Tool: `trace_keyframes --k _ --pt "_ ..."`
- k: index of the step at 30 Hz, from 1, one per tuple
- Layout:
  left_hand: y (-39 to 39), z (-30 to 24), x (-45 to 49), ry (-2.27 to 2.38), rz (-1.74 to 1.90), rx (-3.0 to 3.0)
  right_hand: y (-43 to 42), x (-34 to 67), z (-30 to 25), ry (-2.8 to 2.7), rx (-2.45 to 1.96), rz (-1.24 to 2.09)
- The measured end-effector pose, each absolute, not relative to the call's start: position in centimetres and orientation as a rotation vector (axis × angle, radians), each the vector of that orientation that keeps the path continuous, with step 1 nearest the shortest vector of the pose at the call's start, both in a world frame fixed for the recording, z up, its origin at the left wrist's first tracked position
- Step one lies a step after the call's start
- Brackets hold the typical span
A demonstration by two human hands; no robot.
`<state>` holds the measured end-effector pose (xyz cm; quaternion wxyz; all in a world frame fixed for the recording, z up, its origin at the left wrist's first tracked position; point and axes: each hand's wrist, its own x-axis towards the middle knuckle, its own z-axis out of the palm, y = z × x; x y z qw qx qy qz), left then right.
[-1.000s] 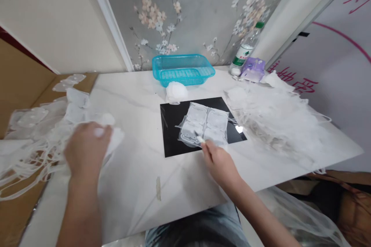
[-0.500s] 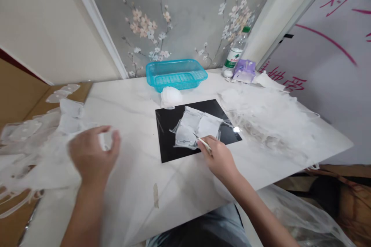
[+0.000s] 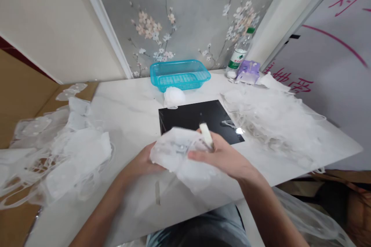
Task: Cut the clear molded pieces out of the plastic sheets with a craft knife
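Note:
Both hands hold a clear plastic sheet (image 3: 176,152) lifted off the black mat (image 3: 199,117), just above the table's near half. My left hand (image 3: 143,162) grips the sheet's left underside, fingers mostly hidden beneath it. My right hand (image 3: 223,156) pinches the sheet's right side and also holds a small white stick-like tool (image 3: 206,135) that points up and away. The sheet is crumpled and blurred, with small moulded shapes in it.
A heap of clear plastic scraps (image 3: 66,154) lies at the left table edge, another heap (image 3: 269,119) at the right. A turquoise basket (image 3: 179,74), a white wad (image 3: 173,96), a bottle (image 3: 239,58) and a purple pack (image 3: 248,72) stand at the back of the white table (image 3: 130,112).
My left hand left the scrap heap on the left and came to the middle. The plastic sheet came up off the black mat into both hands, nearer to me.

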<state>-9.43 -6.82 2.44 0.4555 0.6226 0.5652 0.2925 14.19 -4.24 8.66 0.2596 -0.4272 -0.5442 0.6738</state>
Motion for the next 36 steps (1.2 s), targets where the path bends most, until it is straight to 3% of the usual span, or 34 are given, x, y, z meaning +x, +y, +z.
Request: trace_keyframes --k 4,10,19,30,36 --pt "-6.8 2.7 -10.5 1.331 0.751 1.385 -2.6 16.6 6.9 -1.250 -1.445 1.444" --pt "-5.5 2.0 -10.7 1.586 1.081 1.115 0.0 21.8 2.9 -1.296 -1.734 0.651" --pt "-3.2 -0.7 -8.3 1.910 1.284 1.311 1.5 21.1 0.8 -1.779 -2.126 0.374" --pt "-1.8 -0.1 -5.8 2.060 0.866 2.050 3.2 22.1 0.2 -1.593 -2.354 0.211" --pt "-3.1 -1.0 -4.5 1.804 0.304 2.506 2.6 20.9 0.7 -1.704 -2.120 0.010"
